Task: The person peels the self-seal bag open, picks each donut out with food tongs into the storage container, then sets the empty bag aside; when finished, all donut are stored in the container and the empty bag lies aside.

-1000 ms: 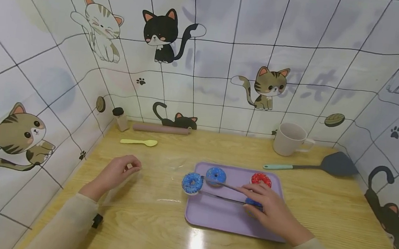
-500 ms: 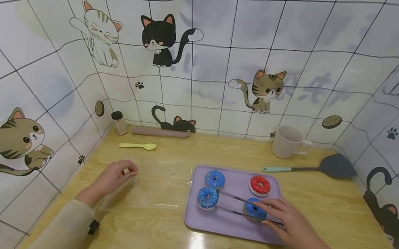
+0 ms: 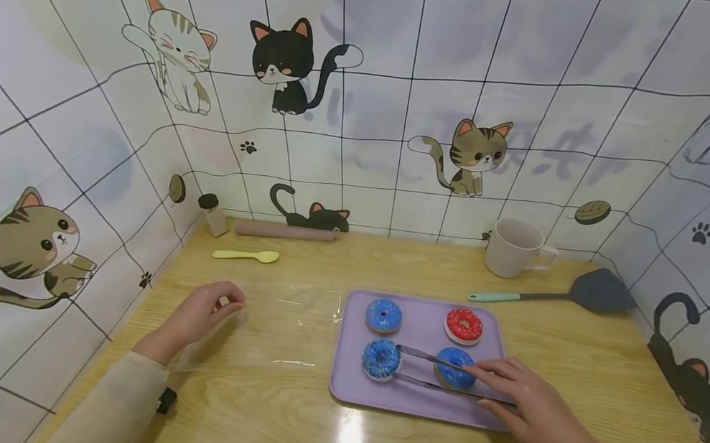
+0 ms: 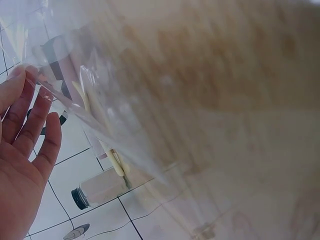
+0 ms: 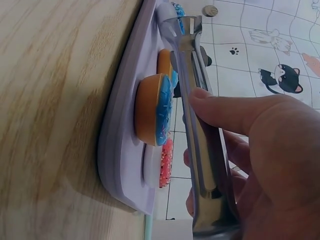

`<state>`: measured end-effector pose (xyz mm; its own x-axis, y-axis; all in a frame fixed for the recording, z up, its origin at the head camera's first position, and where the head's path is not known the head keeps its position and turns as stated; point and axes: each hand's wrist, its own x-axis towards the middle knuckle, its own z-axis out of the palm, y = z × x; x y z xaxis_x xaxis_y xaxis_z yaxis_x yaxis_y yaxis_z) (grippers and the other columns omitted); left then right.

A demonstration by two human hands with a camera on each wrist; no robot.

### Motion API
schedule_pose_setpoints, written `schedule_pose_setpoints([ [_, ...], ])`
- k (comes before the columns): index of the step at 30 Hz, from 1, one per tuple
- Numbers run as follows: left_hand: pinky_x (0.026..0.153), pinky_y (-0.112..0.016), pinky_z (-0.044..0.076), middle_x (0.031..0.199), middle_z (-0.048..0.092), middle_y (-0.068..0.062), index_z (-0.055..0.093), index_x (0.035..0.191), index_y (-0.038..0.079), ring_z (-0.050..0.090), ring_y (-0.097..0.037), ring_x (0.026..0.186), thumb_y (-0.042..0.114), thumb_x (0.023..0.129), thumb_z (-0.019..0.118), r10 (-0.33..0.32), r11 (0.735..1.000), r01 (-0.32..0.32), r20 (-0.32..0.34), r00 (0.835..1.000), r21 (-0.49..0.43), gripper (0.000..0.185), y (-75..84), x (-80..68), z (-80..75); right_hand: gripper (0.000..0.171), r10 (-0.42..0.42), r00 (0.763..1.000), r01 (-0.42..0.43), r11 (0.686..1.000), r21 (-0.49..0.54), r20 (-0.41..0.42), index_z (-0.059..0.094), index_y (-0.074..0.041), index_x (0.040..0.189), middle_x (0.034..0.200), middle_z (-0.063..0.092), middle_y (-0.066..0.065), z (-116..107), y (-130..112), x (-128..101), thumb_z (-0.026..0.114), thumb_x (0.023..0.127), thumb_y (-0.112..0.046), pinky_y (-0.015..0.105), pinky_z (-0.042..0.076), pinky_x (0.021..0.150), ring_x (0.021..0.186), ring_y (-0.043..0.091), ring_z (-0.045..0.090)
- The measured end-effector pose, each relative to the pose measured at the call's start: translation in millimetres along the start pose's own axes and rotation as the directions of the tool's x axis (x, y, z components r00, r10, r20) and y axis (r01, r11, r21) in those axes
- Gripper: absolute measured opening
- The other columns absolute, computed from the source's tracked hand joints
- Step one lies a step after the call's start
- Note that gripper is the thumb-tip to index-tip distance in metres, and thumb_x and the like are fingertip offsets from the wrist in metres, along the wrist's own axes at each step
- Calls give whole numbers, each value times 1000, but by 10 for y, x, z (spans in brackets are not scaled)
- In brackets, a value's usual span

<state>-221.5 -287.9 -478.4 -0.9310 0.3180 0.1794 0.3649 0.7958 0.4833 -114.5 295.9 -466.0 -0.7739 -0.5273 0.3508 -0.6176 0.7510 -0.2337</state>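
Doughnut [image 3: 381, 358] with blue icing now sits on the purple tray [image 3: 414, 401], in the front-left spot, clasped between the tips of the metal tongs [image 3: 436, 373]. A second ago the tongs carried it at the tray's left edge, out over the clear plastic bag [image 3: 291, 330]; half a second ago it was inside the rim, and now it is further back toward the right hand [image 3: 536, 414]. So the doughnut has come away from the bag and rests among the others, lined up as a neat block of four.

The right hand grasps the tongs near their hinge end, fingers and thumb squeezing the two arms together; the right wrist view shows the thumb [image 5: 235, 112] pressed along the metal. The left hand [image 3: 202, 314] has barely moved: it pinches the edge of the bag between thumb and fingertips, holding the film up off the wooden table [image 3: 244, 412].

Counted: four doughnuts on the tray, three blue and one red [image 3: 464, 325]; one pair of tongs; one tray; one bag. At the back are one mug [image 3: 513, 247], one spatula [image 3: 555, 294], one yellow spoon [image 3: 247, 256], one rolling pin [image 3: 285, 231] and one small jar [image 3: 213, 212].
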Motion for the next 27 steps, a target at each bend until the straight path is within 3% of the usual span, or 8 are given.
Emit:
schedule_pose_setpoints([
  [14,72,-27,53,95,71,6,72,101,14,63,-8,87,20,99,71,19,1000,-19,-6,1000,5,7,-20,-6,9,53,41,993,-38,999,-27,112,67,-34,136,125,67,-15,-41,9,1,84,87,-25,42,59,89,111,10,65],
  [23,70,-26,52,95,71,6,71,94,17,63,-8,86,19,99,72,21,1000,-21,3,1000,21,5,-42,-48,-9,58,12,998,-11,1000,-18,54,67,-28,137,128,66,-12,-64,-29,-69,88,83,-23,42,59,89,114,14,65],
  [27,72,-28,52,97,71,5,71,96,13,63,-10,88,23,100,70,-5,999,3,33,999,45,10,-64,-50,-45,63,61,998,-61,998,-7,-27,66,-27,138,129,65,-10,-101,-25,-128,90,80,-20,32,58,90,114,13,64],
])
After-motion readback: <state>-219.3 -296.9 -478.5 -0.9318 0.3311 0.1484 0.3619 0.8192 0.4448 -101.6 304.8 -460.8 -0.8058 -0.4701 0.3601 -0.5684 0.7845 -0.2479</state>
